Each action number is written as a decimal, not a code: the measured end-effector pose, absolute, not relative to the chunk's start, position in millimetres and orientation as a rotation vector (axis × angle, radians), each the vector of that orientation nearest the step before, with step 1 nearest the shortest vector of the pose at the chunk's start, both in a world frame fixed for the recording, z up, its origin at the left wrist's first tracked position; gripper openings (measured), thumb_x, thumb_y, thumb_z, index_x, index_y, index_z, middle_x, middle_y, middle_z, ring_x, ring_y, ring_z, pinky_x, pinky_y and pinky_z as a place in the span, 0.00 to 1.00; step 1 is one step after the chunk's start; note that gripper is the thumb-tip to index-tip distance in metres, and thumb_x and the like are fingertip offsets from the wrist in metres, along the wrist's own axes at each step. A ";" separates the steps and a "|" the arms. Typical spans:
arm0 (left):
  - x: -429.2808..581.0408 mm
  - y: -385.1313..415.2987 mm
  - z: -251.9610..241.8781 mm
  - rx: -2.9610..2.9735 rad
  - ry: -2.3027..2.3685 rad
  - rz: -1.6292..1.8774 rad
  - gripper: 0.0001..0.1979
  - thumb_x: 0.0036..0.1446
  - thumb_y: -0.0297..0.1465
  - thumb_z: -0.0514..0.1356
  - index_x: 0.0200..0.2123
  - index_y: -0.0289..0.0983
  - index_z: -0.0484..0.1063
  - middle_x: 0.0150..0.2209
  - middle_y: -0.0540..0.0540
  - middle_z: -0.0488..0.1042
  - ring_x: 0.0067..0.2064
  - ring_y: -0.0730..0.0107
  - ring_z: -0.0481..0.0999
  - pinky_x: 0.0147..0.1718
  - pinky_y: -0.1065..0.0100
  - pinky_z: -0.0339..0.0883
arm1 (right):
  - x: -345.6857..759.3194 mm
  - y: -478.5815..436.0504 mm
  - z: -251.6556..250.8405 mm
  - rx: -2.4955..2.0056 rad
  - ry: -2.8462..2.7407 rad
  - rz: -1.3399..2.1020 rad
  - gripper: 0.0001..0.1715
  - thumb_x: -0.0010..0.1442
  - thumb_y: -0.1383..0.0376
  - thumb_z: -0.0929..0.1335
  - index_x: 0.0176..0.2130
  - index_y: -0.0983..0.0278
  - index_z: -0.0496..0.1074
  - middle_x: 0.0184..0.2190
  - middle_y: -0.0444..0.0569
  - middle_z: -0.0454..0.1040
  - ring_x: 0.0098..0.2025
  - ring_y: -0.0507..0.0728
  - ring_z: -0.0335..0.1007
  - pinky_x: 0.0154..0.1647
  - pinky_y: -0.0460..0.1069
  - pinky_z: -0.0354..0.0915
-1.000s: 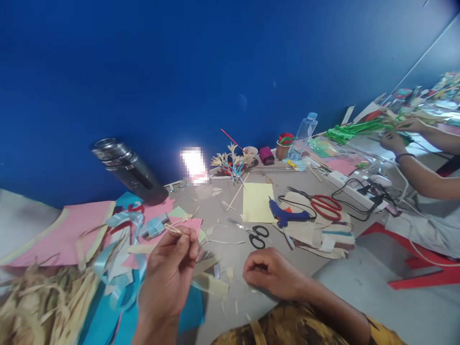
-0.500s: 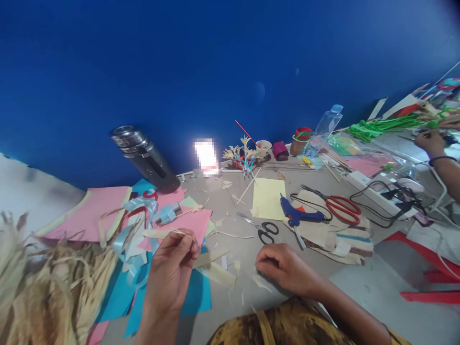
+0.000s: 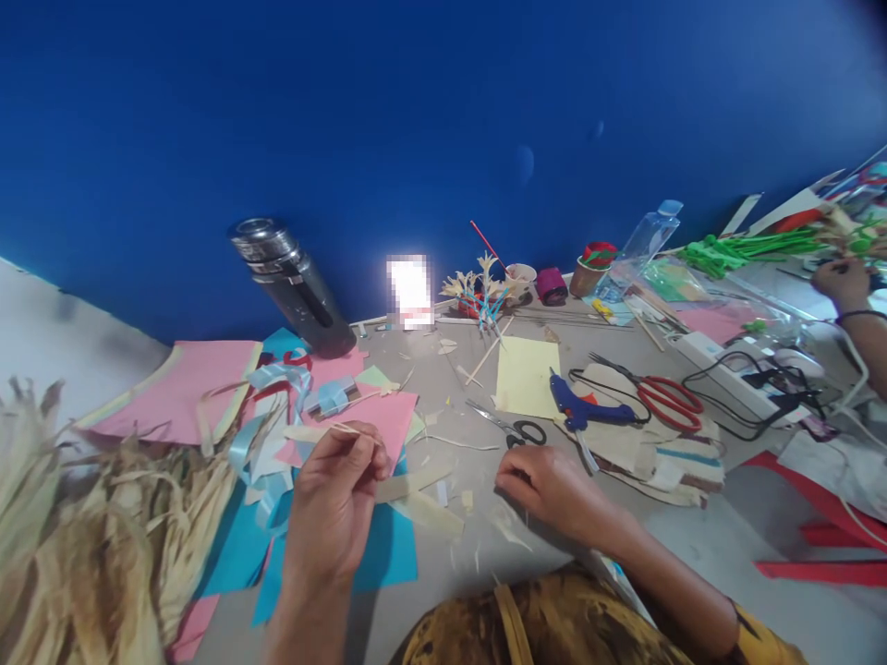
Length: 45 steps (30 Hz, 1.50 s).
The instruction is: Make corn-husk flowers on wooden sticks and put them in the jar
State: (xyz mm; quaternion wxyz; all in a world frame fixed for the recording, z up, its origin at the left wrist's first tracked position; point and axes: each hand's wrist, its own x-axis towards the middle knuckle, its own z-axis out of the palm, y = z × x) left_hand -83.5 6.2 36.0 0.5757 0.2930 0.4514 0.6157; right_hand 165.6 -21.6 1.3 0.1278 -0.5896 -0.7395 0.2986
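Observation:
My left hand (image 3: 336, 503) is raised over the papers on the left side, thumb and fingertips pinched on a thin pale strip of dried corn husk (image 3: 306, 432). One end of the strip sticks out to the left of the fingers. Low over the table, my right hand (image 3: 554, 489) is curled with its fingers together. Whatever those fingers hold, if anything, is hidden. Just beyond it lie small scissors with black handles (image 3: 525, 434). Pale husk scraps (image 3: 433, 513) are scattered between my hands.
Dried corn husks (image 3: 103, 545) heap at the left, beside pink paper (image 3: 187, 388) and a dark flask (image 3: 301, 300). To the right are a blue glue gun (image 3: 600, 412), red-handled scissors (image 3: 671, 405) and a power strip (image 3: 727, 374). Another person's hand (image 3: 842, 282) is at far right.
The camera view has shifted, so most of the table appears farther right and higher. My right hand has moved slightly towards the black-handled scissors. My left hand keeps its pinch on the strip.

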 end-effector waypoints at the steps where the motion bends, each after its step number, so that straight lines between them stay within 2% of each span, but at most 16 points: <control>1: -82.9 5.8 34.1 0.684 1.049 1.429 0.10 0.45 0.32 0.73 0.28 0.38 0.75 0.30 0.51 0.71 0.27 0.77 0.67 0.26 0.74 0.65 | 170.0 -18.4 0.9 -1.763 -2.101 0.832 0.10 0.63 0.65 0.65 0.33 0.61 0.76 0.33 0.47 0.80 0.35 0.56 0.73 0.34 0.47 0.57; 9: -64.1 2.2 26.3 0.668 0.995 1.289 0.11 0.47 0.32 0.72 0.27 0.37 0.72 0.30 0.52 0.69 0.26 0.78 0.66 0.25 0.74 0.62 | 197.2 47.8 -5.4 -2.183 -1.750 0.581 0.15 0.61 0.68 0.63 0.45 0.63 0.77 0.42 0.52 0.81 0.41 0.58 0.74 0.37 0.48 0.58; 15: -56.0 1.8 18.6 0.675 0.956 1.241 0.11 0.48 0.33 0.72 0.27 0.37 0.72 0.29 0.52 0.69 0.26 0.78 0.66 0.25 0.74 0.61 | 197.7 67.7 -14.6 -2.208 -1.707 0.603 0.11 0.59 0.64 0.66 0.40 0.62 0.78 0.34 0.49 0.81 0.36 0.57 0.74 0.32 0.47 0.57; 19: -57.6 1.6 15.3 0.657 0.963 1.222 0.12 0.47 0.33 0.72 0.26 0.37 0.71 0.30 0.52 0.70 0.26 0.78 0.67 0.25 0.74 0.62 | 198.4 61.8 -16.0 -2.221 -1.685 0.612 0.10 0.59 0.63 0.66 0.35 0.61 0.78 0.34 0.48 0.81 0.36 0.56 0.74 0.32 0.47 0.57; 25: -57.0 0.2 11.4 0.668 0.958 1.194 0.11 0.48 0.33 0.71 0.27 0.36 0.72 0.29 0.52 0.70 0.26 0.78 0.67 0.25 0.74 0.61 | 189.4 70.5 -19.6 -2.259 -1.582 0.648 0.13 0.57 0.66 0.66 0.40 0.62 0.78 0.39 0.52 0.81 0.40 0.59 0.75 0.36 0.48 0.59; 28: -56.5 -1.6 8.4 0.689 0.954 1.181 0.11 0.49 0.33 0.70 0.28 0.36 0.71 0.30 0.52 0.71 0.27 0.78 0.67 0.26 0.74 0.61 | 182.6 76.9 -20.9 -2.241 -1.514 0.677 0.14 0.55 0.64 0.67 0.42 0.63 0.77 0.40 0.55 0.80 0.42 0.61 0.74 0.37 0.49 0.60; 31: -56.5 -3.0 6.5 0.695 0.958 1.169 0.11 0.50 0.33 0.70 0.28 0.36 0.71 0.30 0.52 0.71 0.26 0.78 0.67 0.26 0.74 0.61 | 177.5 79.0 -24.3 -2.178 -1.448 0.732 0.15 0.52 0.64 0.69 0.42 0.63 0.76 0.37 0.53 0.80 0.41 0.61 0.73 0.37 0.50 0.60; 34: -56.2 -3.5 6.5 0.684 0.968 1.160 0.11 0.48 0.32 0.71 0.27 0.36 0.71 0.30 0.52 0.71 0.26 0.78 0.67 0.26 0.74 0.61 | 175.5 77.9 -29.0 -2.057 -1.372 0.839 0.16 0.49 0.67 0.69 0.40 0.64 0.75 0.29 0.47 0.77 0.33 0.57 0.71 0.34 0.48 0.59; 37: -54.0 -3.1 6.3 0.668 0.999 1.158 0.12 0.47 0.33 0.72 0.26 0.36 0.70 0.30 0.52 0.72 0.27 0.78 0.68 0.25 0.74 0.62 | 174.3 73.1 -27.0 -1.889 -1.279 0.983 0.15 0.49 0.66 0.68 0.40 0.67 0.74 0.22 0.42 0.70 0.25 0.51 0.63 0.27 0.46 0.56; 42: -43.0 -3.7 4.5 0.652 1.007 1.136 0.13 0.45 0.33 0.72 0.26 0.35 0.71 0.28 0.51 0.72 0.25 0.78 0.68 0.24 0.74 0.61 | 159.6 51.7 -1.4 -1.561 -1.116 1.217 0.19 0.52 0.55 0.68 0.40 0.65 0.70 0.22 0.37 0.61 0.19 0.47 0.51 0.19 0.43 0.49; 45: -37.9 -5.2 4.6 0.667 0.987 1.172 0.11 0.46 0.32 0.72 0.27 0.35 0.72 0.31 0.49 0.74 0.26 0.77 0.69 0.25 0.73 0.62 | 142.8 35.5 12.1 -1.214 -0.852 1.393 0.21 0.46 0.57 0.74 0.37 0.64 0.70 0.21 0.35 0.58 0.19 0.45 0.47 0.18 0.43 0.43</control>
